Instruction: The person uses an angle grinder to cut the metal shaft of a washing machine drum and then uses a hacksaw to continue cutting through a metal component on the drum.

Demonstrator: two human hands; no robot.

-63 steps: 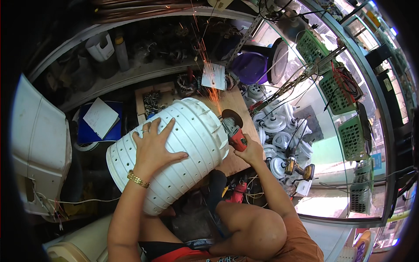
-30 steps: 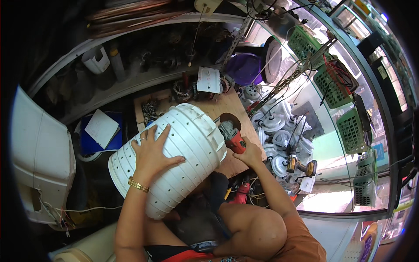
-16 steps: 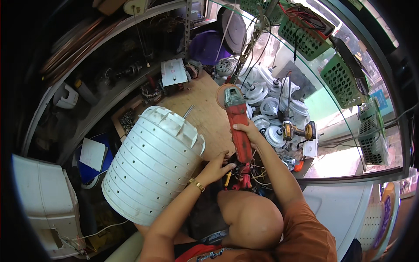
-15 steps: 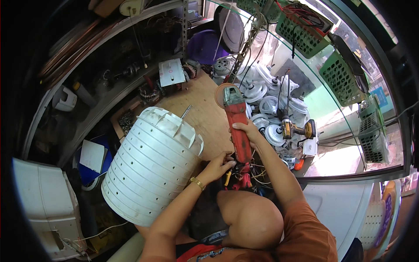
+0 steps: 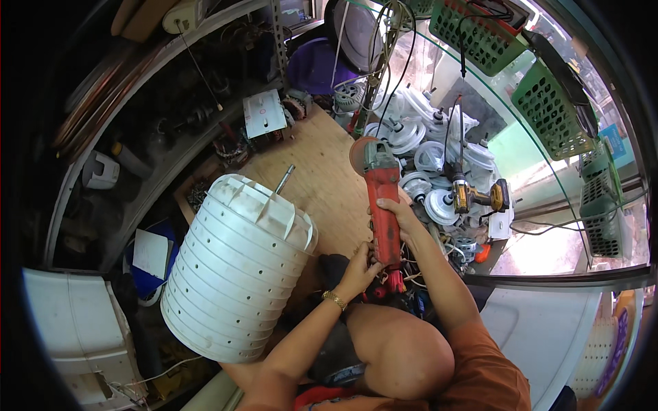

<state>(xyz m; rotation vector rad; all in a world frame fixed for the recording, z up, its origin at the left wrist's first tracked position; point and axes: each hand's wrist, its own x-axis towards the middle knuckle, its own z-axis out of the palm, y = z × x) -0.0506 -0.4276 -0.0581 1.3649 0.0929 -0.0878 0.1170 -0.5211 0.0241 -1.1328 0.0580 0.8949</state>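
Two bare hands are on a red grinder at the right part of the wooden counter, its disc at the far end. The right hand has its fingers wrapped around the body; the left hand has bent fingers at the near end, though it is unclear whether they pinch anything. Left of it leans a white drum, perforated, its metal shaft pointing far. At the counter's far side, a white plate sits near a purple tub. White parts heap to the right, with a drill among them and green baskets above, by glass. On the left are a dark shelf, copper rods, a blue folder and a white casing.
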